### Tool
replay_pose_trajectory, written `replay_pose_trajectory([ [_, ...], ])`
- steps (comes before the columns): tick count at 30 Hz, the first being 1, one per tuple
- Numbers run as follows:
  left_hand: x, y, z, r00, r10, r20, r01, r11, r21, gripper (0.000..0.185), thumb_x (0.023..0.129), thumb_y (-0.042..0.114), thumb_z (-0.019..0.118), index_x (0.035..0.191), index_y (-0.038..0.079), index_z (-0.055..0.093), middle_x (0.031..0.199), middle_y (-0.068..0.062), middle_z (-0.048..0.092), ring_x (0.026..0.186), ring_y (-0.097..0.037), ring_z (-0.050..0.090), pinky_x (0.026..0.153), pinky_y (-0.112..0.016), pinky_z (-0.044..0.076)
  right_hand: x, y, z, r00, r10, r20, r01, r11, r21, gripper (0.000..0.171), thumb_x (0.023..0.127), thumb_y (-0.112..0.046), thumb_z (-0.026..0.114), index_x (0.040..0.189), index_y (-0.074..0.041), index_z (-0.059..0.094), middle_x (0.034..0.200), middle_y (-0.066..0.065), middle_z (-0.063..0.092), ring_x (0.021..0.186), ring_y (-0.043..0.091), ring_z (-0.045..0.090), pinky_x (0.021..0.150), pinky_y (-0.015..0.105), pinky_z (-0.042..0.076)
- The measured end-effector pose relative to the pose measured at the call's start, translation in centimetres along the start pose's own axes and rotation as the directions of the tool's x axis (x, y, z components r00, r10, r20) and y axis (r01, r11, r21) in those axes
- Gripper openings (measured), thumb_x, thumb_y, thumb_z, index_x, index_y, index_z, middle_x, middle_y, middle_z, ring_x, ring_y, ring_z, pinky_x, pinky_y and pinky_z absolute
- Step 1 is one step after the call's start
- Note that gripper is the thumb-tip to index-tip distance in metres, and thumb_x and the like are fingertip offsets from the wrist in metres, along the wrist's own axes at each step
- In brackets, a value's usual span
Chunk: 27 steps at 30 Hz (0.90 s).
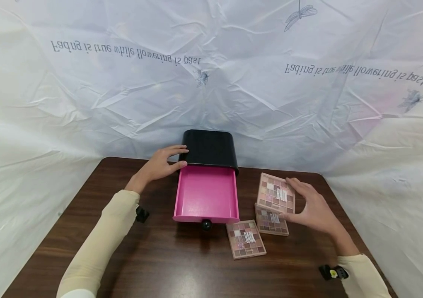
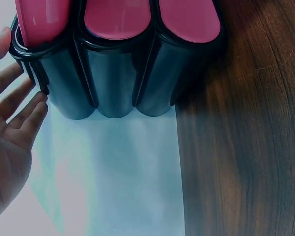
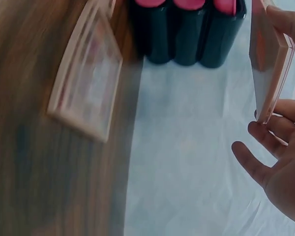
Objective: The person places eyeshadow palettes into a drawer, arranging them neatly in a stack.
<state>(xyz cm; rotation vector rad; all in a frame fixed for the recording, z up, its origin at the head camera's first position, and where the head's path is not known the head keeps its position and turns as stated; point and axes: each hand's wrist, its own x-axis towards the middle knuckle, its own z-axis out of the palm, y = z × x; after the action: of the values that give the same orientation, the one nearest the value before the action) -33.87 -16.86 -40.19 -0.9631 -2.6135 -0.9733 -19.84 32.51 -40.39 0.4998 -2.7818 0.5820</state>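
A black drawer unit (image 1: 209, 147) stands at the back of the table, its top pink drawer (image 1: 207, 192) pulled out with nothing inside. My left hand (image 1: 160, 163) rests on the unit's left edge, fingers extended over the top. In the left wrist view, that hand (image 2: 12, 132) touches the side of the black casing (image 2: 64, 78). My right hand (image 1: 313, 207) pinches an eyeshadow palette (image 1: 274, 192) between thumb and fingers. The right wrist view shows this palette (image 3: 269, 64) held nearly edge-on. Below it lies a second palette (image 1: 271, 225), partly covered; a third palette (image 1: 248, 244) lies nearer.
A black round knob (image 1: 206, 224) sticks out from the drawer front. Two lower pink drawer fronts show in the left wrist view. White printed sheeting (image 1: 211, 99) hangs behind and beside the brown wooden table (image 1: 151, 260).
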Motion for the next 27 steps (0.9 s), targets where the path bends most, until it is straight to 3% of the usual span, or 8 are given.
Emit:
replay_pose_trajectory([
  [12, 0.1, -0.1, 0.0, 1.000, -0.003, 0.009, 0.003, 1.000, 0.006, 0.058, 0.099, 0.050, 0.064, 0.146, 0.016, 0.058, 0.157, -0.004, 0.047, 0.147, -0.030, 0.041, 0.114, -0.055, 0.038, 2.8, -5.2, 0.9, 0.996, -0.084, 0.016, 0.083, 0.995, 0.048, 0.115, 0.065, -0.053, 0.093, 0.159, -0.017, 0.039, 0.159, 0.014, 0.042, 0.143, 0.036, 0.039, 0.105, 0.067, 0.040],
  [27, 0.1, 0.1, 0.0, 1.000, -0.014, 0.005, 0.014, 1.000, 0.023, 0.058, 0.099, 0.049, 0.065, 0.146, 0.016, 0.059, 0.157, -0.004, 0.048, 0.146, -0.028, 0.042, 0.116, -0.053, 0.036, 6.0, -11.2, 3.6, 0.976, -0.205, 0.070, 0.194, 0.972, 0.132, 0.115, 0.067, -0.066, 0.086, 0.160, -0.019, 0.038, 0.162, 0.011, 0.039, 0.143, 0.030, 0.039, 0.105, 0.064, 0.043],
])
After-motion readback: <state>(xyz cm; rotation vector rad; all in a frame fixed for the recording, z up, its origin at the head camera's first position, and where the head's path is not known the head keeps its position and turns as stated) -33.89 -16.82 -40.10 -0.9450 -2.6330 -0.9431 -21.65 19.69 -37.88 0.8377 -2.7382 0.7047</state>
